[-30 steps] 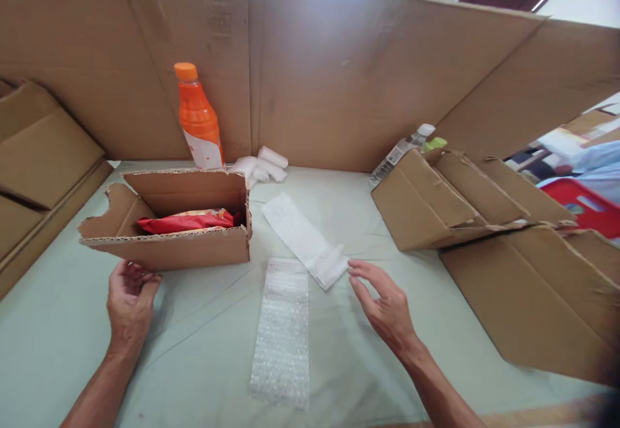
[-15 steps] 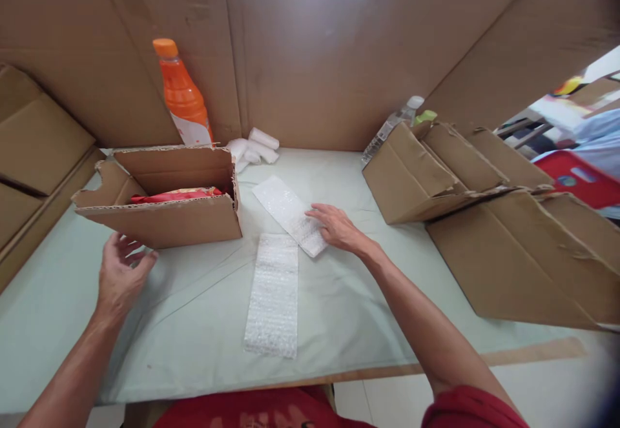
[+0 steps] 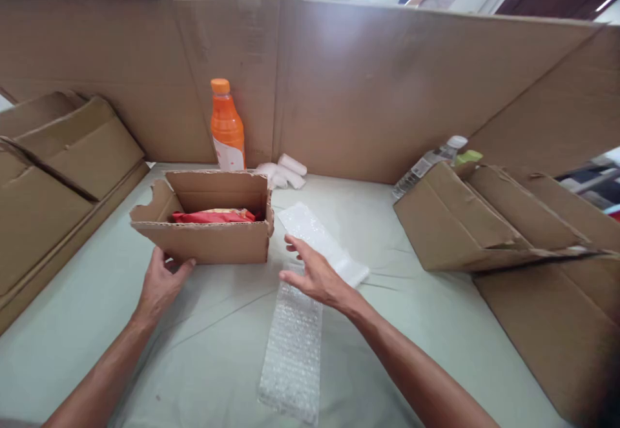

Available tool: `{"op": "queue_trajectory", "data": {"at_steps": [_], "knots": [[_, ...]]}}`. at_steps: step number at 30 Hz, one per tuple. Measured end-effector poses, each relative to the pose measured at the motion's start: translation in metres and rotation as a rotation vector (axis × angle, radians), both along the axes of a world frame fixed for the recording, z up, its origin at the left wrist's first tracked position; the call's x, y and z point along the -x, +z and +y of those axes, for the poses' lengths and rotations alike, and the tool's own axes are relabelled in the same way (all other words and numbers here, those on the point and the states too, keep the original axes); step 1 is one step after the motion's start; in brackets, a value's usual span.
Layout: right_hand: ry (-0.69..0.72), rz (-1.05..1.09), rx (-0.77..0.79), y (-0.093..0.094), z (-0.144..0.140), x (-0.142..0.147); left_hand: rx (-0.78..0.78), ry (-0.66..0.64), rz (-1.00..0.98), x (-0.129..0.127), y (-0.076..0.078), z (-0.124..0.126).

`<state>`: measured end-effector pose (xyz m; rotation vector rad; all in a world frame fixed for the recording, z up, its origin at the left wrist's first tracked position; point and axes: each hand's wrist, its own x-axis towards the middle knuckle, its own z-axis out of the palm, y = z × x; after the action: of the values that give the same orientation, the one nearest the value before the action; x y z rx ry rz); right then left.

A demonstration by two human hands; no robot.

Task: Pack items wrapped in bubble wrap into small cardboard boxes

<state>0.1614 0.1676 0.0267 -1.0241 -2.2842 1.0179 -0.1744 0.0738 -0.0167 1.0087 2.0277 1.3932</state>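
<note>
An open cardboard box (image 3: 208, 241) sits on the pale green table cover (image 3: 416, 312), with a red packet (image 3: 213, 216) lying inside it. My left hand (image 3: 162, 283) touches the box's front lower edge, fingers spread, thumb against the wall. My right hand (image 3: 314, 273) hovers open just right of the box, above two bubble-wrap sheets: one (image 3: 293, 350) lies lengthwise toward me, the other (image 3: 322, 241) lies diagonally behind the hand. An orange drink bottle (image 3: 226, 128) stands behind the box.
Tall cardboard walls (image 3: 368, 86) close off the back. Flattened cartons (image 3: 53, 176) are stacked at the left, and folded cartons (image 3: 484, 221) lie at the right with a clear bottle (image 3: 429, 163) behind them. Small white foam rolls (image 3: 288, 171) lie near the orange bottle.
My right hand left the diagonal bubble-wrap sheet and moved left toward the box. My left hand moved up against the box's front. The camera view tilted upward.
</note>
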Motion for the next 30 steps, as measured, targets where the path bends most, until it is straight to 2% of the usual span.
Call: {"op": "queue_trajectory", "data": {"at_steps": [2, 5, 8, 10, 12, 15, 17, 20, 22, 26, 28, 30], "knots": [[0.016, 0.04, 0.043, -0.006, 0.011, 0.03, -0.005, -0.019, -0.01, -0.002, -0.004, 0.01], [-0.07, 0.066, 0.02, -0.008, 0.04, 0.058, -0.052, -0.038, 0.012, -0.005, -0.007, 0.041], [-0.143, 0.049, 0.0, -0.002, 0.066, 0.064, -0.118, -0.064, 0.035, -0.004, -0.003, 0.077], [-0.179, 0.044, -0.021, 0.003, 0.071, 0.05, -0.146, -0.075, 0.044, -0.003, 0.001, 0.087], [-0.223, 0.031, -0.062, 0.009, 0.062, 0.021, -0.149, -0.07, 0.118, -0.005, 0.003, 0.076], [-0.245, -0.048, -0.117, 0.019, 0.026, -0.03, -0.085, -0.129, 0.322, -0.012, 0.005, 0.025], [-0.143, -0.125, -0.158, 0.024, -0.005, -0.053, -0.015, -0.251, 0.405, -0.022, 0.007, -0.014], [0.113, -0.3, -0.264, 0.02, -0.045, -0.054, 0.015, -0.43, 0.414, -0.044, 0.009, -0.051], [0.202, -0.449, -0.332, 0.01, -0.064, -0.04, -0.007, -0.483, 0.4, -0.058, 0.008, -0.052], [0.177, -0.599, -0.368, -0.01, -0.078, -0.013, -0.053, -0.526, 0.407, -0.072, 0.008, -0.021], [0.167, -0.498, -0.313, -0.008, -0.075, -0.013, -0.075, -0.545, 0.435, -0.075, 0.004, -0.003], [0.113, -0.292, -0.225, 0.006, -0.065, -0.022, -0.099, -0.548, 0.468, -0.076, -0.004, 0.011]]}}
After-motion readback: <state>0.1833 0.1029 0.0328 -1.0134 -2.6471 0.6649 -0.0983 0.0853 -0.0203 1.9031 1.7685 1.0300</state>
